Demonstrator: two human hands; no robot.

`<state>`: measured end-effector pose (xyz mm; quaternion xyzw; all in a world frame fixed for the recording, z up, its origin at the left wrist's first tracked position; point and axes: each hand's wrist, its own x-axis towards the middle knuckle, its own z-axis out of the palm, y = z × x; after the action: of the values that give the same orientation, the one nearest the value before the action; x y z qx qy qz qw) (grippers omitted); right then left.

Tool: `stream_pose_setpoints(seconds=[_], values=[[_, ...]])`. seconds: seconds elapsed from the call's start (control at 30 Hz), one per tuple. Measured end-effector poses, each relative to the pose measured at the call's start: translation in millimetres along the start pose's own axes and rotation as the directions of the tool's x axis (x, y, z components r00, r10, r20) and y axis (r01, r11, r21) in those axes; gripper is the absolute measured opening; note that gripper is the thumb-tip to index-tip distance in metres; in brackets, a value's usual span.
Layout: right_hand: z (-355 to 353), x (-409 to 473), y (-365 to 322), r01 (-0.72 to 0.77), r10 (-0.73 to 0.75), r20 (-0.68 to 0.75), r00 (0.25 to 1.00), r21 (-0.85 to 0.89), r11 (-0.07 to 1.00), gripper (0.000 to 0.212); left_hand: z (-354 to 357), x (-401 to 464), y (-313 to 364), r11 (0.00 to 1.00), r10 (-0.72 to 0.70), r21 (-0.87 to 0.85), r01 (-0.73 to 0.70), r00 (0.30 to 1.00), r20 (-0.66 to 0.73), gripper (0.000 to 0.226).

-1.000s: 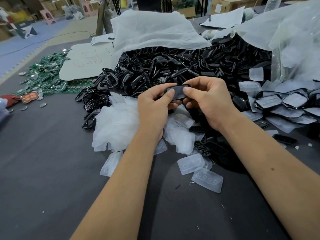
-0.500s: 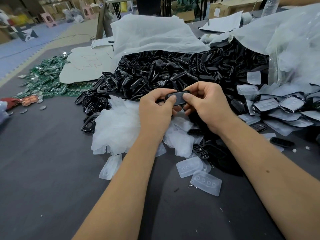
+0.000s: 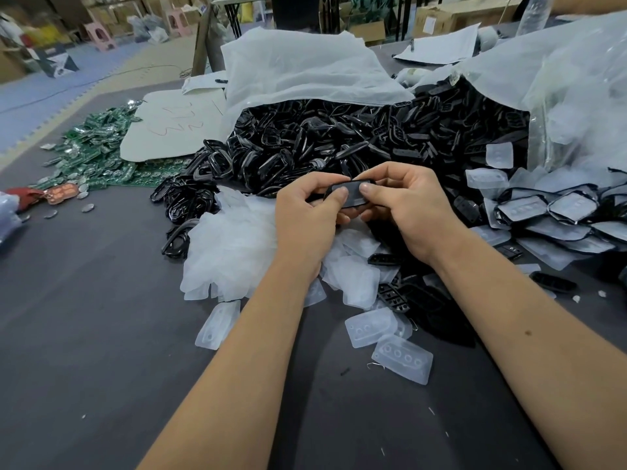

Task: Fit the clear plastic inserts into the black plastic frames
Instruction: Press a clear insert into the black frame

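My left hand [image 3: 307, 218] and right hand [image 3: 407, 205] meet thumb to thumb, fingers curled underneath, pinching, forearms stretched forward.

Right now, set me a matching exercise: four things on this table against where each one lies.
Things:
1. black frame
2. green circuit boards
3. clear insert with four round holes
4. heap of black frames

Places:
A. spilling from the white bag at the back
B. far left of the table
C. pinched between both hands
D. alone on the table between the forearms

Pairs: 1-C, 2-B, 3-D, 4-A
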<state>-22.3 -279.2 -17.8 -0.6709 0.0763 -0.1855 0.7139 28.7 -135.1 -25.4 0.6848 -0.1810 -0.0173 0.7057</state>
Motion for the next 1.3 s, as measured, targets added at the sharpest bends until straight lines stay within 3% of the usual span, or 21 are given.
stream_pose_setpoints(seconds=[0.23,0.43,0.57,0.73,0.83,0.9,1.0,1.1,1.23,1.3], values=[[-0.5,0.8,-0.3,0.009,-0.009,0.02,1.0,-0.029,1.0,0.014,0.0,-2.5,3.5,1.0,-0.01,-0.001,0.01,1.0,-0.018,0.016],[-0.4,-0.6,0.4,0.049,-0.049,0.003,0.999,-0.092,0.995,0.015,-1.3,-2.6,5.7,0.998,-0.046,-0.042,0.045,0.999,-0.017,0.027],[-1.2,-2.4,1.0,0.091,-0.093,-0.006,0.996,-0.122,0.988,0.023,-1.8,-2.6,6.8,0.997,-0.051,-0.055,0.049,0.998,-0.038,0.019],[1.7,-3.8,-0.4,0.145,-0.143,0.028,0.989,-0.118,0.982,0.017,-2.8,-2.0,10.2,0.988,-0.087,-0.131,0.077,0.994,-0.068,0.013],[1.5,-5.4,-1.2,0.125,-0.122,0.031,0.992,-0.121,0.985,0.031,-4.1,-0.2,13.0,0.97,-0.131,-0.217,0.11,0.988,-0.086,0.013],[1.3,-6.8,-2.6,0.2,-0.194,0.05,0.98,-0.221,0.955,0.039,-5.0,0.1,14.6,0.954,-0.155,-0.27,0.13,0.985,-0.076,0.016],[2.9,-7.2,-5.1,0.323,-0.315,0.079,0.946,-0.329,0.887,0.028,-6.6,-0.9,17.7,0.932,-0.181,-0.329,0.155,0.982,-0.051,0.018],[3.5,-7.1,-5.1,0.352,-0.35,0.073,0.934,-0.36,0.864,0.02,-7.5,-0.4,19.1,0.921,-0.185,-0.356,0.158,0.982,-0.044,0.019],[5.2,-6.5,-3.9,0.324,-0.314,0.091,0.945,-0.386,0.864,0.012,-6.0,1.0,18.9,0.911,-0.179,-0.384,0.148,0.983,-0.047,0.026],[4.5,-5.3,-4.0,0.251,-0.237,0.083,0.968,-0.311,0.917,0.008,-5.4,1.0,18.8,0.91,-0.162,-0.391,0.136,0.986,-0.034,0.032]])
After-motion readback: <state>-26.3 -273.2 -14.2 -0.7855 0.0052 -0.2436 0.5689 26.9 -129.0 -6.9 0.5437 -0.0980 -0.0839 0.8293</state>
